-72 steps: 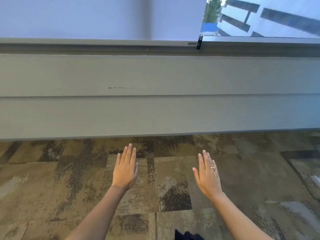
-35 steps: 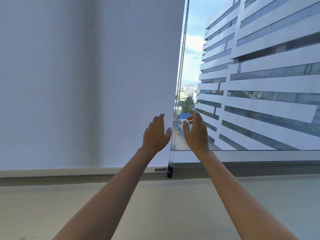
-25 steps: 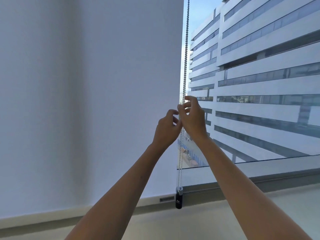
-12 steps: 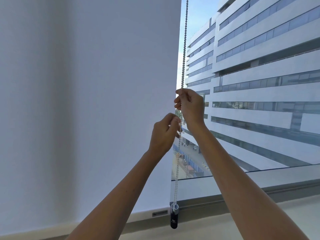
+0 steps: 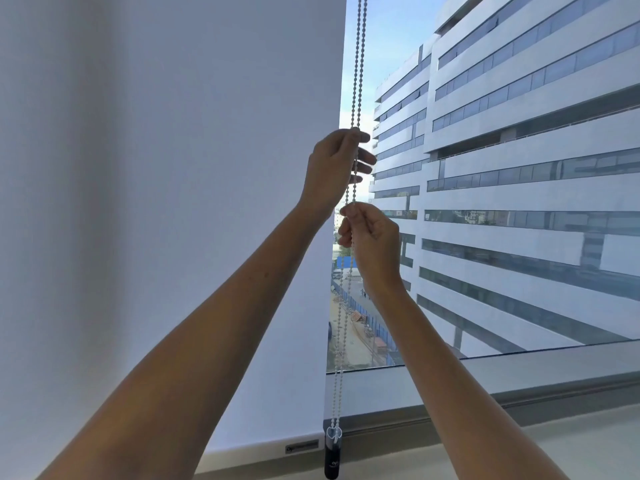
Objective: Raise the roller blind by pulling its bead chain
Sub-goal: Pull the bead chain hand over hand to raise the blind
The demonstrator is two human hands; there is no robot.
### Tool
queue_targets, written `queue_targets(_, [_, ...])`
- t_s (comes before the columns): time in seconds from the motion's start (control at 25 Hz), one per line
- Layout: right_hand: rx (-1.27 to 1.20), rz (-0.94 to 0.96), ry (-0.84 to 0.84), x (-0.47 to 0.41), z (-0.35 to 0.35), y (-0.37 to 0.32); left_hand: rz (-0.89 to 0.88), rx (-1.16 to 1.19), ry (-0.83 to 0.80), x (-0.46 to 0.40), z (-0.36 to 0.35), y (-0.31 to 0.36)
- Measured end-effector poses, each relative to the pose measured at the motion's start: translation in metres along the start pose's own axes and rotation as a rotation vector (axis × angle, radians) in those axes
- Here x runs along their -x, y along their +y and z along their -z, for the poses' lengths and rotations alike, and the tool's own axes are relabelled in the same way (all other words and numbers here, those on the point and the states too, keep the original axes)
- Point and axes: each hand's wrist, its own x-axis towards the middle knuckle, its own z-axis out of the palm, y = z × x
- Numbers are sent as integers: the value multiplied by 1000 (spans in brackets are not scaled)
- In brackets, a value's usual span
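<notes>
- Head view: The order of the hands on the bead chain (image 5: 356, 74) is seen reversed from half a second ago. The left hand (image 5: 334, 168) is now uppermost, where the right had been, and the right hand (image 5: 369, 237) has been brought down just beneath it.
- The left hand is closed in a pinch on the chain at the top of its grasp, with the lower fingers (image 5: 365, 157) spread loose toward the glass. The right hand is curled shut around the chain, thumb and forefinger pressed at its top.
- A hand-over-hand pull is judged to be under way, the chain having been merely gathered one second ago.
- Little lift has been won. The roller blind (image 5: 207, 168) is still shown covering the left of the window, its bottom bar (image 5: 270, 448) lying close to the sill (image 5: 519, 386), at much the same height as half a second ago.
- The chain is shown as a doubled strand of pale beads, hanging along the blind's right edge from above the frame down to a dark tensioner (image 5: 333, 459) at sill level.
- The blind is presented as plain, flat, pale-grey fabric. An office block (image 5: 519, 168) is visible through the uncovered pane.
</notes>
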Motion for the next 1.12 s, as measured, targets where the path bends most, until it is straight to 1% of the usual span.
queue_targets(0.16, [-40, -12, -25, 5, 6, 0, 6, 156, 25, -15, -10, 14])
queue_targets(0.36, [-46, -83, -88, 38, 13, 17, 9, 216, 79, -13, -16, 18])
queue_targets(0.72, [-52, -249, -225, 133, 53, 59, 47, 212, 145, -9, -22, 29])
queue_targets(0.84, [-49, -301, -243, 162, 63, 69, 48, 194, 144, -6, -24, 29])
queue_targets(0.92, [-55, -331, -251, 175, 68, 74, 48, 175, 150, -2, -24, 25])
queue_targets(1.12, [-66, -324, -295, 180, 72, 75, 53, 160, 227, 4, -20, 21])
